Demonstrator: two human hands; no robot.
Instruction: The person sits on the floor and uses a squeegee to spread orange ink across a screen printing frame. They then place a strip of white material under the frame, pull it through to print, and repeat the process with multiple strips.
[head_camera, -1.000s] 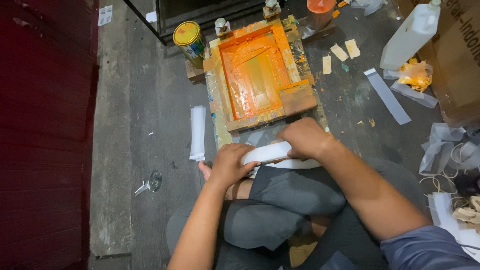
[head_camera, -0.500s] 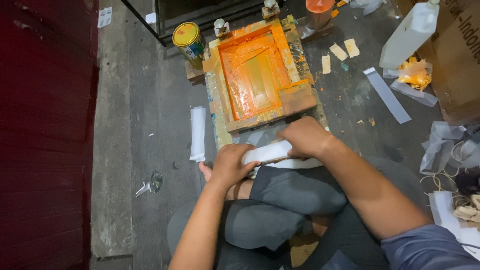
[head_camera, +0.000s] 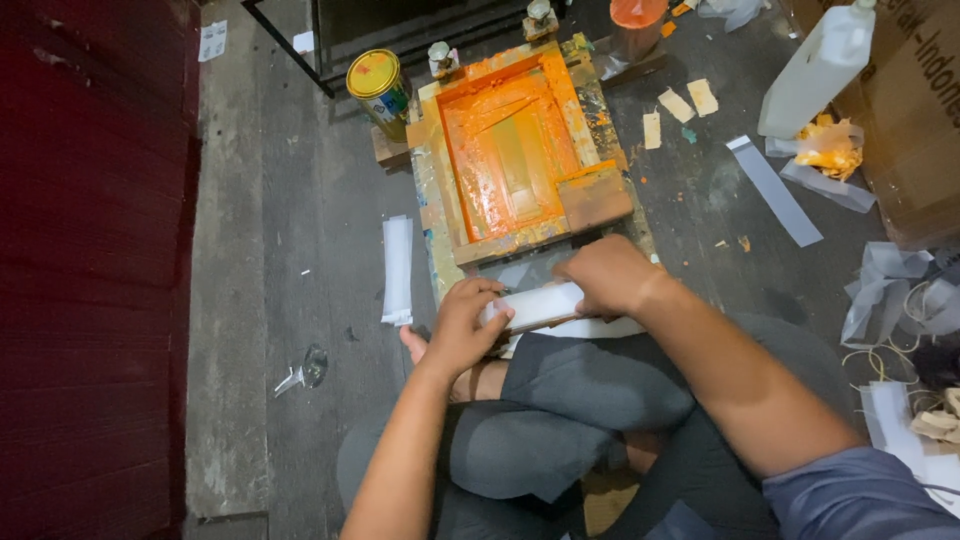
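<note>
I sit cross-legged on the floor. My left hand (head_camera: 462, 325) and my right hand (head_camera: 608, 274) both grip a stack of white plastic strips (head_camera: 538, 304), one hand at each end, just above my knees. Right in front of the hands lies a wooden screen-printing frame (head_camera: 520, 150) smeared with orange ink, its near edge almost touching my right hand. More white sheets (head_camera: 600, 328) lie under the stack.
A yellow-lidded paint can (head_camera: 378, 88) stands at the frame's far left corner. A loose white strip (head_camera: 397, 268) lies to the left. A white plastic bottle (head_camera: 818, 68), a cardboard box (head_camera: 900, 120), scattered strips and crumpled plastic (head_camera: 890, 290) are on the right. A dark red wall (head_camera: 90, 270) runs along the left.
Both hands stay on the white stack and have barely shifted; nothing else has moved.
</note>
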